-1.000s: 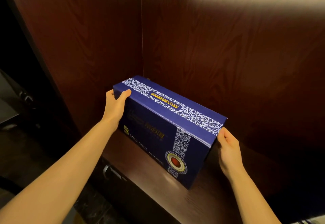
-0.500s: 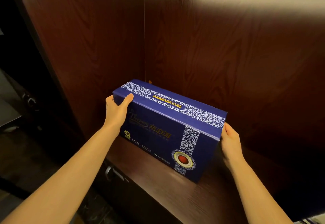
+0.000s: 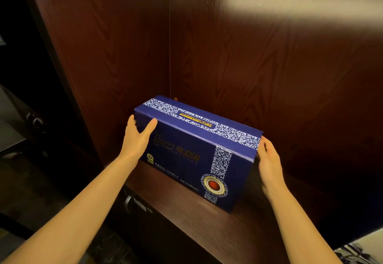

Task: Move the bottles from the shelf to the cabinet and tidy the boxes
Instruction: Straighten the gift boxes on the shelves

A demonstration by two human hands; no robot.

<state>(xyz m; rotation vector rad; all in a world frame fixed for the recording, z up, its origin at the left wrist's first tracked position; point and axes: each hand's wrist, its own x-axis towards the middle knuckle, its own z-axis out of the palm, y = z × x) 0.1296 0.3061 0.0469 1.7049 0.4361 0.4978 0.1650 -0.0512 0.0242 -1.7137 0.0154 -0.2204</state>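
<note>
**In the wooden alcove: box pinned between two palms**

Head view: the blue box (image 3: 186,156) sits askew on the dark shelf (image 3: 207,226), near the back corner. The left hand (image 3: 137,139) and right hand (image 3: 269,160) press flat on its ends (nothing underneath) — a lift could slip, a push could jam a corner. It lies deeper in than a second ago.

bare left grip (image 3: 137,137), bare right grip (image 3: 269,161)

Blue box (image 3: 186,160) on wooden shelf (image 3: 207,228)
</note>
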